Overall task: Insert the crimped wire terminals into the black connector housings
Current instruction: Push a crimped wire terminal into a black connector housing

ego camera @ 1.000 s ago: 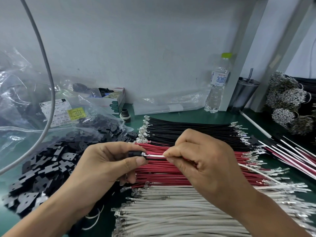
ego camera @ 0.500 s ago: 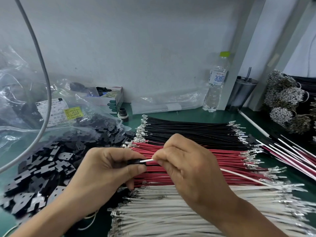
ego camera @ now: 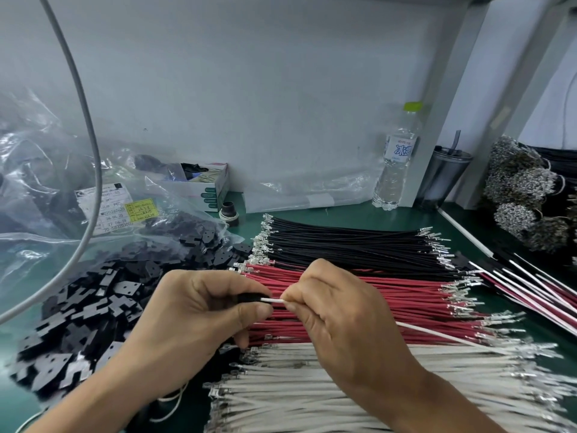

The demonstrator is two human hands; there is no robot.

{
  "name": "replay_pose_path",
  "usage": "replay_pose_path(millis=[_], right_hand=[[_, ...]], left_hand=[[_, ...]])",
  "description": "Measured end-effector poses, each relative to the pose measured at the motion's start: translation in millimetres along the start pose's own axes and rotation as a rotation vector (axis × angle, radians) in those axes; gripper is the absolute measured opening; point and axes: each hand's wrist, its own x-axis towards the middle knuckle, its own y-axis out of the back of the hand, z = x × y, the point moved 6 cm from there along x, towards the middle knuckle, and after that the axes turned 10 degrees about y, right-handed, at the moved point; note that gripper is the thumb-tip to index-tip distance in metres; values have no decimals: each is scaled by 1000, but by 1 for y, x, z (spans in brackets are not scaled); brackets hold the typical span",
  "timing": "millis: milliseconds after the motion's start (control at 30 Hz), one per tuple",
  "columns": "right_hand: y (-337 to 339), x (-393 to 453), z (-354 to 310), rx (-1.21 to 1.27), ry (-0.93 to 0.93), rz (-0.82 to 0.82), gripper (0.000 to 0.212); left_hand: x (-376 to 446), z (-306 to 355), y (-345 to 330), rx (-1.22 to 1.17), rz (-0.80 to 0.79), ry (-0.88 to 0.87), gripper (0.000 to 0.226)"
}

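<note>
Two hands engaged above counter (ego camera: 390,220): black connector housing (ego camera: 249,297) gripped by left hand (ego camera: 199,310), white wire (ego camera: 274,300) pinched by right hand (ego camera: 337,307) just beside housing. Wire judged light, limp; grip close behind terminal advised against buckling.

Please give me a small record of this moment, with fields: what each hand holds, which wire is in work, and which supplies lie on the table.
left hand: grips a black connector housing
right hand: pinches a white wire close to the housing
wire state: its near end enters the housing; terminal hidden
wire stacks: black wires, red wires, white wires
housing supply: loose black housings spilling from a plastic bag
behind: water bottle, dark cup
</note>
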Motion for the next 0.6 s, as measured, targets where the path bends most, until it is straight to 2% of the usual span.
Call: replay_pose_path(millis=[133, 267, 367, 467, 600], right_hand=[[12, 7, 9, -36, -34, 25, 20], [17, 2, 31, -52, -172, -86, 28], [41, 5, 36, -68, -201, 96, 23], [72, 21, 34, -8, -209, 305, 20], [115, 39, 39, 117, -245, 386, 23]], left_hand=[[6, 4, 9, -89, 4, -24, 18], [11, 5, 37, -207, 168, -38, 26], [13, 3, 56, -271, 235, -1, 32], [13, 0, 64, 108, 326, -19, 15], [14, -4, 43, 846, 266, -123, 7]])
